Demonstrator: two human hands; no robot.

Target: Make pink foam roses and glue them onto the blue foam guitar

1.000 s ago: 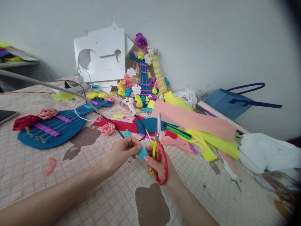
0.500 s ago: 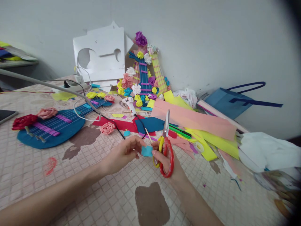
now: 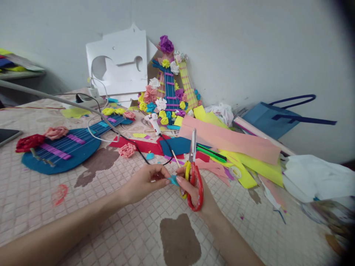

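A small piece of blue crepe paper (image 3: 173, 180) is pinched between both my hands above the table. My left hand (image 3: 141, 184) grips its left end with thumb and fingertips. At its right end, the thumb and fingers of my right hand (image 3: 198, 195) press together. Scissors (image 3: 195, 183) with red and yellow handles hang on my right hand, their blades pointing up and away from me. A thin wooden stick (image 3: 175, 158) rises just beyond my right fingers; whether they touch it I cannot tell.
A blue paper guitar (image 3: 80, 153) with paper roses lies left. Further back are a white glue gun (image 3: 152, 123), flower-covered guitars (image 3: 169, 92) and a white cut-out board (image 3: 119, 44). A green cutter (image 3: 212, 153), pink paper (image 3: 230, 142) and a blue bag (image 3: 270, 120) are right.
The blue paper, flat and square before, is now gathered and narrower between my fingertips. The scissors have shifted slightly left with my right hand.
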